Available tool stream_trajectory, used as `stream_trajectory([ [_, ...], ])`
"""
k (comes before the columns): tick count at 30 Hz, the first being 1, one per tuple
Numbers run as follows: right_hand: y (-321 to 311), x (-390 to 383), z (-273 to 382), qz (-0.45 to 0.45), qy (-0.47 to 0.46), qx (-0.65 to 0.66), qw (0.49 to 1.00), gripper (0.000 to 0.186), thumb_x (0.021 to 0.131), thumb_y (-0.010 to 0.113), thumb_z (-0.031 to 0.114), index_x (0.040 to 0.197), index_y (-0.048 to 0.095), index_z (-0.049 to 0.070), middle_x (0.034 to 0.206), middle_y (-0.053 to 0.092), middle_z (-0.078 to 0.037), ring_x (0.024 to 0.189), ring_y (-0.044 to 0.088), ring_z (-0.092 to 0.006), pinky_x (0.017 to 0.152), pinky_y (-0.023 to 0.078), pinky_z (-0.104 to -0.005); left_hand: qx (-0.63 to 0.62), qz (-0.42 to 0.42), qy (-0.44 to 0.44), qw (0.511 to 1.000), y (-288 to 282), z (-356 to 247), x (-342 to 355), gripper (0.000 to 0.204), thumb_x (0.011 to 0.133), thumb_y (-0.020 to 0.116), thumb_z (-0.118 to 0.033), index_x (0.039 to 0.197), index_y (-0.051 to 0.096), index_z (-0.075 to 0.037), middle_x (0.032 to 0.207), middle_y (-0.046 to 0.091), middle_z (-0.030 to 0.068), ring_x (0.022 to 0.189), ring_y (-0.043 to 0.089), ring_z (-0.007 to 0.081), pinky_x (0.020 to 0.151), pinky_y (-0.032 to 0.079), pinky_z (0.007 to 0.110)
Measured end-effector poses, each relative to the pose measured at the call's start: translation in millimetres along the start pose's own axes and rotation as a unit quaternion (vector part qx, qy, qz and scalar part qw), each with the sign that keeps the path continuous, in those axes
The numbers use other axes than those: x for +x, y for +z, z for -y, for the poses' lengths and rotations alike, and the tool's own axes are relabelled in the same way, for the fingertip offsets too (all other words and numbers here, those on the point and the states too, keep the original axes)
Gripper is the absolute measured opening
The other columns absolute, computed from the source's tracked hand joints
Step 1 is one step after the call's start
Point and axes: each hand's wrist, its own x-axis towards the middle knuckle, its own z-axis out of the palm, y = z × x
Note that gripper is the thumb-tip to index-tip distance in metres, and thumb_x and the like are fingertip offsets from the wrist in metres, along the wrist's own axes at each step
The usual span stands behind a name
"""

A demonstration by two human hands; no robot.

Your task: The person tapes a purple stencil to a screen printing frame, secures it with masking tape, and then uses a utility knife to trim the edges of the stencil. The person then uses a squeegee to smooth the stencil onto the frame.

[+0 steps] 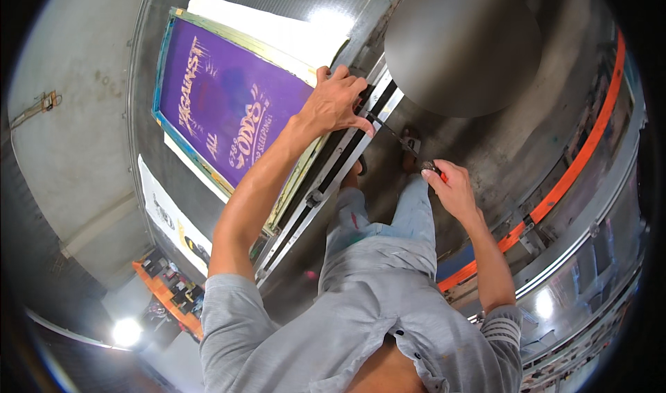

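A purple screen-printing frame (222, 95) with pale lettering lies at the upper left over a white sheet (263, 22). Along its right runs a metal rail (326, 185) with a small black clamp (313, 197). My left hand (333, 101) is at that rail beside the frame's edge, fingers bent over something hidden, thumb near the shaft of a screwdriver (390, 128). My right hand (449, 188) grips its red-and-black handle below and to the right, with the shaft reaching diagonally up to the rail.
A printed white sheet (166, 206) is at lower left, an orange shelf of dark items (166, 289) beyond it. An orange rail (569, 171) curves along the right. My legs and sandalled feet show beneath my hands. A blurred disc hides part of the upper right.
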Motion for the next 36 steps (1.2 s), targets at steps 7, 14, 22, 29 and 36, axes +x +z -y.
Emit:
stream_trajectory([
  [7, -14, 14, -2, 0.002, -0.036, -0.018, 0.999, 0.035, 0.087, 0.072, 0.025, 0.104, 0.068, -0.005, 0.095, 0.069, -0.019, 0.080, 0.066, -0.0339, 0.074, 0.052, -0.0391, 0.000, -0.055, 0.045, 0.997, 9, 1, 2, 0.061, 0.053, 0.077, -0.067, 0.065, 0.054, -0.012, 0.073, 0.050, 0.0001, 0.088, 0.048, 0.0225, 0.084, 0.032, 0.043],
  [14, -16, 15, 3, -0.011, -0.053, -0.048, 0.997, 0.033, 0.086, 0.073, 0.025, 0.103, 0.069, -0.002, 0.089, 0.068, -0.016, 0.074, 0.064, -0.0318, 0.069, 0.051, -0.0385, 0.004, -0.039, 0.024, 0.999, 6, -4, 2, 0.060, 0.053, 0.078, -0.065, 0.066, 0.054, -0.011, 0.073, 0.051, -0.0001, 0.088, 0.049, 0.0235, 0.085, 0.034, 0.046],
  [22, -10, 14, 3, -0.046, -0.060, -0.066, 0.995, 0.028, 0.083, 0.076, 0.025, 0.099, 0.069, 0.003, 0.082, 0.062, -0.010, 0.069, 0.061, -0.0307, 0.065, 0.049, -0.0400, 0.005, -0.042, 0.031, 0.999, 8, -2, 2, 0.062, 0.052, 0.078, -0.065, 0.071, 0.056, -0.011, 0.074, 0.051, 0.0000, 0.090, 0.050, 0.0234, 0.087, 0.034, 0.046],
  [29, 18, 5, 15, -0.196, -0.086, -0.166, 0.963, 0.030, 0.077, 0.080, 0.022, 0.098, 0.065, 0.007, 0.091, 0.061, -0.007, 0.075, 0.062, -0.0296, 0.064, 0.049, -0.0403, -0.007, -0.056, 0.053, 0.997, 12, 2, 1, 0.062, 0.053, 0.077, -0.065, 0.068, 0.054, -0.010, 0.075, 0.051, 0.0019, 0.090, 0.049, 0.0246, 0.086, 0.034, 0.043],
  [36, 13, 8, 14, -0.110, -0.070, -0.079, 0.988, 0.024, 0.079, 0.078, 0.020, 0.091, 0.066, 0.004, 0.082, 0.062, -0.009, 0.069, 0.061, -0.0291, 0.062, 0.048, -0.0375, -0.006, -0.076, 0.080, 0.994, 13, 4, 0, 0.063, 0.049, 0.079, -0.063, 0.073, 0.055, -0.010, 0.074, 0.049, 0.0017, 0.088, 0.049, 0.0246, 0.084, 0.035, 0.042],
])
